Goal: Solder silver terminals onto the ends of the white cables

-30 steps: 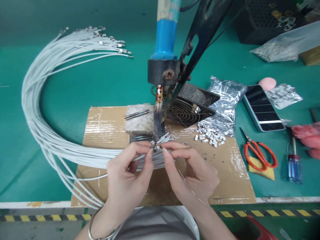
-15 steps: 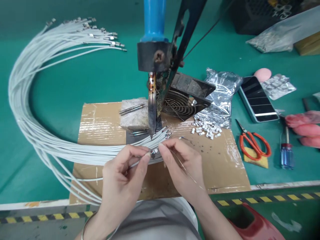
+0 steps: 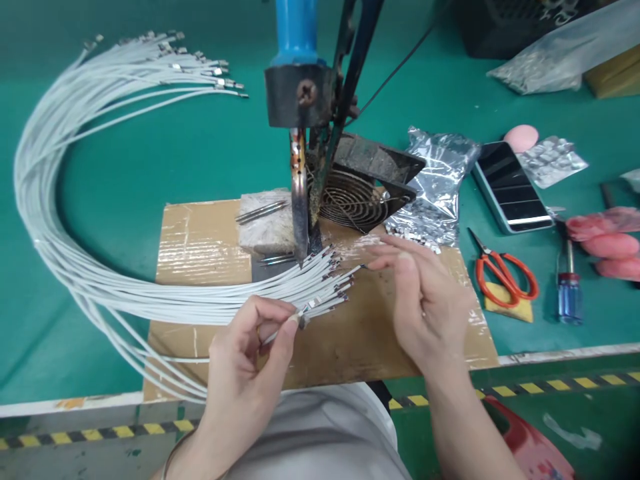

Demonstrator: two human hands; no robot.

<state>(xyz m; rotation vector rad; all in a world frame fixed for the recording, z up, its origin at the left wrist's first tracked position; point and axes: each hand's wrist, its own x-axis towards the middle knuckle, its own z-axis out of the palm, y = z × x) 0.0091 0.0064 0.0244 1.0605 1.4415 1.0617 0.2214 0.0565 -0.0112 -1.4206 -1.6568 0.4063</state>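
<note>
My left hand [image 3: 253,353] pinches the end of one white wire [image 3: 283,327], which carries a small metal terminal, just below the fanned ends of the white wire bundle [image 3: 60,227]. My right hand [image 3: 425,300] hovers to the right with fingers loosely stretched toward the pile of small metal terminals [image 3: 415,235]; nothing shows in it. A soldering iron [image 3: 299,193] hangs tip-down from a blue-handled stand above the wire ends. All of it lies over a taped cardboard sheet [image 3: 200,247].
A black fan grille [image 3: 360,200] and a silver foil bag [image 3: 440,180] lie behind the cardboard. To the right are a phone [image 3: 510,187], orange scissors [image 3: 500,273], a blue screwdriver [image 3: 569,293] and another person's pink-gloved fingers [image 3: 610,243]. The bench edge has yellow-black tape.
My right hand has let go of the wire end and moved right toward the terminal pile, its fingers opening. My left hand keeps its pinch and has dropped slightly.
</note>
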